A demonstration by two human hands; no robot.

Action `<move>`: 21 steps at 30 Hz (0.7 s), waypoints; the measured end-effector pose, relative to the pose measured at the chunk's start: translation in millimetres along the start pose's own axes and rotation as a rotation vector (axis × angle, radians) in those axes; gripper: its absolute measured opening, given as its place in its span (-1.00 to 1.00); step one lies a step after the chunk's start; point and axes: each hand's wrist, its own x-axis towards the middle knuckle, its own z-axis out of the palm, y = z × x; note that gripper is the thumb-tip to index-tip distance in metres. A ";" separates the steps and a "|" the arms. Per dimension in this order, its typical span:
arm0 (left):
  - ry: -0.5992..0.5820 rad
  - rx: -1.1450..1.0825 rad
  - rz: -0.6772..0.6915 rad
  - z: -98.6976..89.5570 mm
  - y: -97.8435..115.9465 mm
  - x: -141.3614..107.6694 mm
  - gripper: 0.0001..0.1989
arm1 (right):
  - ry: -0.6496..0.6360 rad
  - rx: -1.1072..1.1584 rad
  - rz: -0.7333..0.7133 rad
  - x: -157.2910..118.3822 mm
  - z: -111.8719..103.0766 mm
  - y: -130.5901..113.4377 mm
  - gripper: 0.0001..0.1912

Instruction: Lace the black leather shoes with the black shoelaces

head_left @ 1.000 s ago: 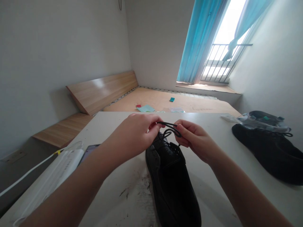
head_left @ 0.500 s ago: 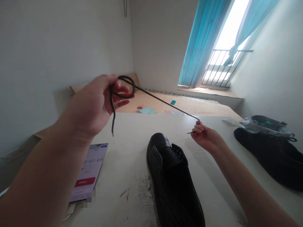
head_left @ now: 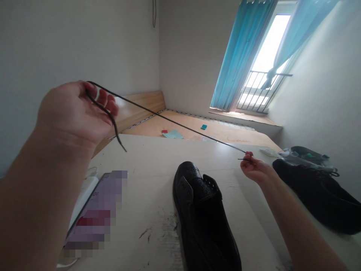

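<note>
A dark shoelace (head_left: 169, 119) is stretched in a straight slanting line between my two hands. My left hand (head_left: 77, 109), raised at the left, pinches it near one end, and a short tail hangs down past the palm. Lower at the right, my right hand (head_left: 254, 165) is closed on the other end, whose tip pokes out to the left of the fingers. Below the lace, a black leather shoe (head_left: 197, 214) rests on the white table with its toe pointing away from me. Its eyelet flaps are spread, and no lace shows in them.
Another black shoe (head_left: 316, 195), with a lace in it, sits at the right beside a clear plastic bag (head_left: 304, 160). A phone (head_left: 93, 214) lies at the left, partly behind my left forearm. The white table (head_left: 141, 162) has dark scuffs; a wooden surface (head_left: 231, 135) lies beyond.
My left hand has moved left and my right hand slightly right and down. The loop of lace at my left fingers is gone, and the lace spans a longer stretch.
</note>
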 end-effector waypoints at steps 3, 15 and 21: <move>-0.037 -0.341 -0.045 -7.8 1.2 6.4 -0.87 | 0.040 -0.019 -0.048 0.0 -0.8 -4.3 -0.77; -0.526 0.021 -0.295 25.1 -15.6 -38.7 -0.74 | -0.309 -0.697 -0.141 -36.2 31.3 40.4 -0.81; -1.017 1.454 0.046 32.0 -58.9 -68.5 -0.69 | -0.348 -0.947 -0.344 -41.2 38.3 47.4 -0.63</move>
